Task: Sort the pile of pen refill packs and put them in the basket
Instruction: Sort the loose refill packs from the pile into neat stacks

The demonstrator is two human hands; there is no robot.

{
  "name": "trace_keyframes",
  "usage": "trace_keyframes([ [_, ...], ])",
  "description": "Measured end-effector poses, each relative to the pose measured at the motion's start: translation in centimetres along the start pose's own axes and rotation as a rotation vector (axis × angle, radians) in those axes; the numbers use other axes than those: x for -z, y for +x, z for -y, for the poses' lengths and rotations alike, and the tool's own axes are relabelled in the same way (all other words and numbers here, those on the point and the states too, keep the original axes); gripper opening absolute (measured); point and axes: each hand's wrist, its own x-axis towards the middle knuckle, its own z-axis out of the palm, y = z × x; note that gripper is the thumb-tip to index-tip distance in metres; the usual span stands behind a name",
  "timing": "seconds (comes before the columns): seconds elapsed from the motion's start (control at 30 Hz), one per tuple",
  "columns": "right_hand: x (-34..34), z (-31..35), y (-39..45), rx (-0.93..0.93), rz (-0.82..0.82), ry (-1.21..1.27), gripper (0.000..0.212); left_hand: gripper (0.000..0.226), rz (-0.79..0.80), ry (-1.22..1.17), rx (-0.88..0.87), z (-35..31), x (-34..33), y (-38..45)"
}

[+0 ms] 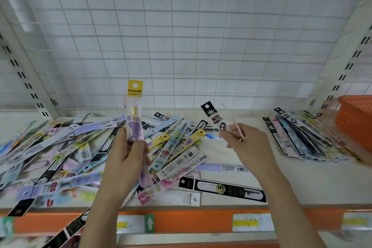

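A loose pile of pen refill packs (66,147) covers the left and middle of the shelf. My left hand (128,155) grips a few packs upright, the front one a yellow-topped pack (134,110) with a purple foot print. My right hand (248,143) pinches a black-topped pack (212,116) together with a thin pink one (238,132), both raised above the shelf. An orange basket (354,123) stands at the far right, partly cut off by the frame edge. A tidy stack of sorted packs (302,137) lies just left of the basket.
The shelf (291,185) has an orange front rail (191,219) with price labels. A white wire grid (181,36) forms the back wall. Slotted uprights stand at both sides. A long black pack (223,188) lies near the front edge.
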Motion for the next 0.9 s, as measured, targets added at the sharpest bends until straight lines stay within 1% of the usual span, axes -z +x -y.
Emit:
trace_keyframes([
  [0.07, -0.5, 0.5, -0.2, 0.071, 0.010, -0.057, 0.033, 0.011, -0.029, 0.033, 0.007, 0.2, 0.5, 0.1],
  [0.2, -1.6, 1.5, -0.5, 0.195, 0.114, -0.159, 0.037, 0.029, -0.081, 0.085, -0.029, 0.4, 1.4, -0.2],
  [0.3, -2.4, 2.3, -0.8, 0.137, 0.236, -0.049, 0.029, 0.034, -0.148, 0.172, -0.055, 0.6, 2.7, -0.5],
  [0.4, -3.3, 2.9, -1.0, 0.087, 0.371, 0.026, 0.015, 0.038, -0.144, 0.125, -0.060, 1.1, 4.0, -0.5],
  [0.53, -4.5, 3.4, -1.3, 0.160, 0.451, -0.015, 0.012, 0.035, -0.157, 0.078, -0.073, 1.4, 5.1, -0.4],
  [0.6, -5.0, 3.4, -1.4, 0.232, 0.481, -0.070, 0.014, 0.030, -0.162, 0.105, -0.107, 1.4, 5.3, -0.4],
  [0.67, -5.3, 3.6, -1.6, 0.305, 0.548, -0.164, 0.018, 0.029, -0.153, 0.118, -0.142, 1.4, 5.6, -0.4],
  [0.73, -5.5, 3.5, -1.7, 0.308, 0.663, -0.241, 0.019, 0.028, -0.125, 0.144, -0.174, 1.4, 5.7, -0.4],
  [0.8, -5.9, 3.3, -1.7, 0.300, 0.754, -0.318, 0.025, 0.027, -0.108, 0.194, -0.196, 1.5, 5.8, -0.2],
  [0.9, -6.3, 3.1, -1.6, 0.279, 0.780, -0.335, 0.037, 0.022, -0.106, 0.215, -0.183, 1.7, 6.0, -0.1],
])
